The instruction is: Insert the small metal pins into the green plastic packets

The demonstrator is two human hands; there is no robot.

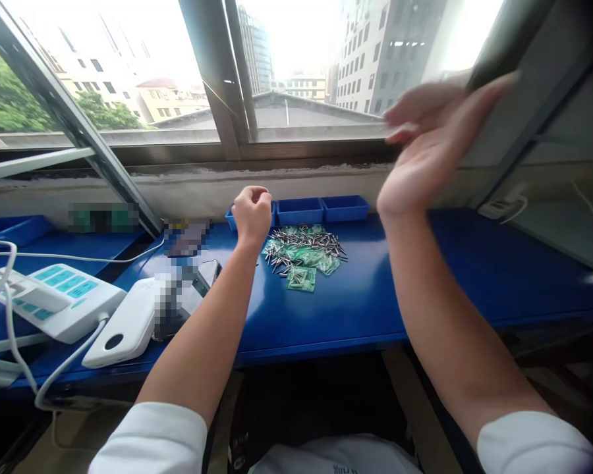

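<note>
My left hand [252,212] is closed, its fingers curled in front of the left blue bin; anything inside it is hidden. Raised high on the right, my right hand [427,148] is open, with thumb and fingers apart and slightly blurred by motion. No object shows in its palm. Between and below my hands lies a pile of thin metal pins [321,242] on the table, mixed with small green-printed plastic bags [329,263]. One bag [301,278] at the front of the pile has a few pins in it.
Blue bins [300,211] stand in a row behind the pile, against the window wall. On the left of the blue table [356,303] are a white power strip [74,303], a white power bank [123,326] and loose white cables [93,259]. A slanted metal post [74,118] rises there.
</note>
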